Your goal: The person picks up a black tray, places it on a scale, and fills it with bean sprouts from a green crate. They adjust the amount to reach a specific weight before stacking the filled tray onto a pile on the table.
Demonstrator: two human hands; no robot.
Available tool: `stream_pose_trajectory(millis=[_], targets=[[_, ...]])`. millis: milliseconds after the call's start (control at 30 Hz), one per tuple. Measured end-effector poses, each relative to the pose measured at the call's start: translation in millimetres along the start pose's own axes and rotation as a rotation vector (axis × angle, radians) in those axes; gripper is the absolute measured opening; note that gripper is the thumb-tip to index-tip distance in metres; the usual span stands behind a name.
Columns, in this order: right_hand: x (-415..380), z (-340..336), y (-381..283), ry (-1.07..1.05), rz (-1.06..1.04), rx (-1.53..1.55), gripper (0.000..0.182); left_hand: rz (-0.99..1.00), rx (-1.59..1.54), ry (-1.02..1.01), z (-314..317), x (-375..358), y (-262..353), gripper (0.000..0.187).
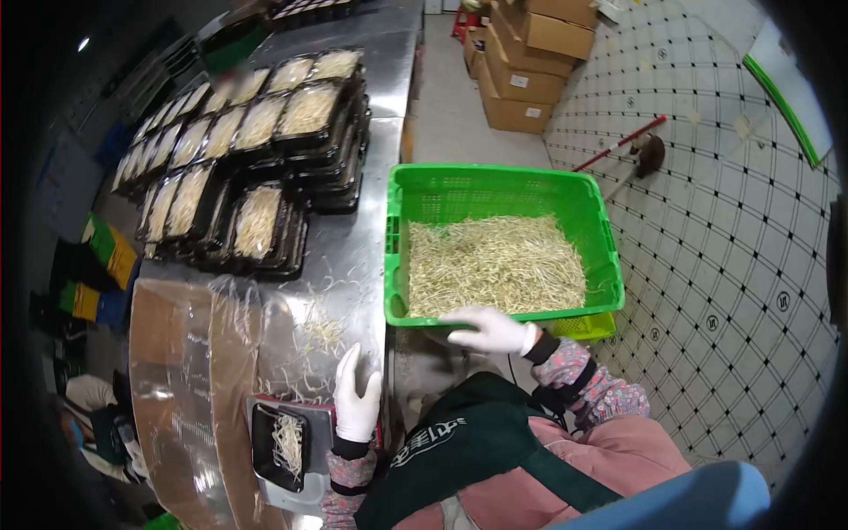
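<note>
A green plastic basket holds a heap of pale bean sprouts. My right hand, in a white glove, is at the basket's near rim with its fingers spread and nothing in them. Over the steel table's edge, my gloved left hand has its thumb and fingers apart and is empty. Just left of it, a black tray with a small portion of sprouts rests on a scale. Loose sprouts lie scattered on the steel table.
Stacks of packed sprout trays stand at the back left of the table. A cardboard piece with clear plastic film lies left of the scale. Cardboard boxes are piled beyond the basket. Another person is at the lower left.
</note>
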State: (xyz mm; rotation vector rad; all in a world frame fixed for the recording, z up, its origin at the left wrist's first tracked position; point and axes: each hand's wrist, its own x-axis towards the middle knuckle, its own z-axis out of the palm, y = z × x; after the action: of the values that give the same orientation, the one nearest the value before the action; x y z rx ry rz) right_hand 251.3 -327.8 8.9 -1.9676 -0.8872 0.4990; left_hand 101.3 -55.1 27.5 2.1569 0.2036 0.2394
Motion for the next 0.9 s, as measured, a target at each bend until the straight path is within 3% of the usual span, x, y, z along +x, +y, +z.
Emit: stream_pose_trajectory(millis=[67,200,333,500,667,833,867,900], targets=[[-28.3,-61.4,27.1,0.252,0.152,-0.077,0.045,-0.093,-0.084,-0.052,19.0,22.5,4.5,0.054],[-81.9,-169.8,124.1,0.578,0.461,-0.115,0.054,-0.026,-0.070,-0.188,72.3,77.1,10.7,0.056],[-95.0,-225.6,237.4,0.333,0.806,-0.282,0.080,0.022,-0.027,-0.386,144.4,136.8,35.9,0.058],[-39.6,-216.1,320.0,-0.099,0.889,-0.405,0.096,0.116,0.243,-0.691,249.4,225.0,46.3,0.070],[-24.1,-205.0,342.4,-0.035,0.940,-0.523,0.099,0.177,0.507,-1.021,372.0,281.9,15.8,0.080],[-9.6,-178.2,329.1,-0.023,0.978,-0.541,0.097,0.147,0.529,-0.976,446.7,284.8,-11.5,0.095],[-9.7,-169.1,324.0,-0.092,0.842,-0.507,0.095,0.086,0.491,-0.984,448.0,279.0,-8.1,0.097],[-13.1,-157.3,315.5,-0.163,0.706,-0.467,0.093,0.182,0.617,-1.037,443.5,268.1,-5.2,0.096]])
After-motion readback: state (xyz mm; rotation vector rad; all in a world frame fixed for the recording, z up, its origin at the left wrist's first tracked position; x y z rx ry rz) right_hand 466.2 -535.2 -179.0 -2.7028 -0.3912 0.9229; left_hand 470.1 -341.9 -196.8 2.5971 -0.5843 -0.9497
